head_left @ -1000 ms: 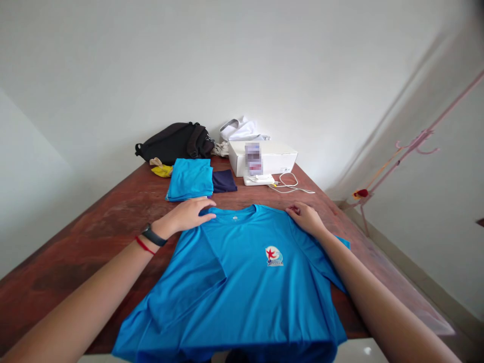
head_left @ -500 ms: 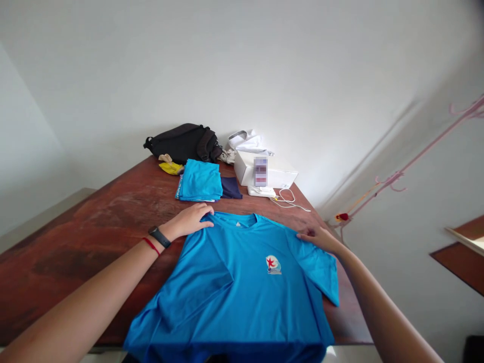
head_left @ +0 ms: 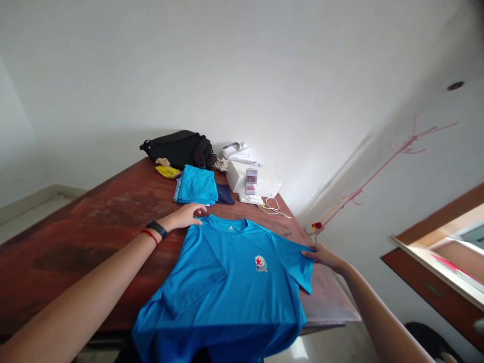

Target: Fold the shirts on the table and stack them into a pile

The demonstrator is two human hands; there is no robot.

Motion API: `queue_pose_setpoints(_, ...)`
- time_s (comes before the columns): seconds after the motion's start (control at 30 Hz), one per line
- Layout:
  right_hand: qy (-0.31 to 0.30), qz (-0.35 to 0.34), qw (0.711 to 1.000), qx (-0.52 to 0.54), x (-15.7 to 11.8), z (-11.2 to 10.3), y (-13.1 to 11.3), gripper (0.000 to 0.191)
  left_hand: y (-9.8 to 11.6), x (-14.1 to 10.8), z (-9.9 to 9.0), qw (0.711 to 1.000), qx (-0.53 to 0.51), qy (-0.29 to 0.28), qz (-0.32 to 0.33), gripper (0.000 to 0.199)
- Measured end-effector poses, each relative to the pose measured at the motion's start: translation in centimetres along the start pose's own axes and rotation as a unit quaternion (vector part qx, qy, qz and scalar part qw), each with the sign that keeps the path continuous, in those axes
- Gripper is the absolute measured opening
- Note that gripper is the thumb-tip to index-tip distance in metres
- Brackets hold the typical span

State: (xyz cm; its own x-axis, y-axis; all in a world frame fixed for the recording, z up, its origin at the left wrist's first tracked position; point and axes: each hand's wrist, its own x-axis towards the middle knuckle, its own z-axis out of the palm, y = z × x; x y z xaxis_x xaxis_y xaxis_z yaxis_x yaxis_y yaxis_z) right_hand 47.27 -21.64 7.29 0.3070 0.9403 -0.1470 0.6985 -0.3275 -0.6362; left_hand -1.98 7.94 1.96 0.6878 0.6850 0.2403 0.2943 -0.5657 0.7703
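A blue short-sleeved T-shirt (head_left: pixel 223 282) lies spread on the wooden table, collar toward the far side, its hem hanging over the near edge. On its chest is a small logo with a red star. My left hand (head_left: pixel 187 216) rests at the left shoulder beside the collar, thumb and fingers apart. A dark band and a red cord circle that wrist. At the other side, my right hand (head_left: pixel 324 255) pinches the end of the right sleeve between thumb and fingers. The left sleeve lies creased over the body of the shirt.
Folded blue clothes (head_left: pixel 196 185) and a dark navy cloth (head_left: pixel 225 194) lie beyond the collar on the table (head_left: pixel 94 242). Behind them are a black bag (head_left: pixel 176 148), a yellow item (head_left: pixel 167 172), a white box (head_left: pixel 260 182) and a cable (head_left: pixel 273 206). A pink coat stand (head_left: pixel 378 174) leans rightward.
My right hand has slid from the right shoulder out to the sleeve's end and grips it there. The left hand stays near the collar with its fingers slightly lifted. The view has turned right.
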Motion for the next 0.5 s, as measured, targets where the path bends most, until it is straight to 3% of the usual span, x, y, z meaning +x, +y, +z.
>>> queue_pose_setpoints(0.13,0.02,0.037,0.996,0.081,-0.2,-0.5,-2.1,0.062,-0.2,0.1,-0.3,1.0,0.017,0.016,0.009,0.046)
queue_pose_setpoints(0.27,0.003,0.01,0.996,0.089,0.6,0.1,-5.8,0.069,1.0,-0.4,-0.1,0.99,0.129,0.046,0.039,0.034)
queue_pose_setpoints(0.43,-0.032,-0.051,0.993,0.099,2.5,3.4,-10.8,0.053,4.5,-1.1,0.8,0.974,0.202,0.0,0.102,0.03)
queue_pose_setpoints(0.5,-0.081,-0.047,0.989,0.119,3.1,5.0,-12.1,0.05,5.5,-1.3,1.2,0.97,0.211,-0.028,0.117,0.03)
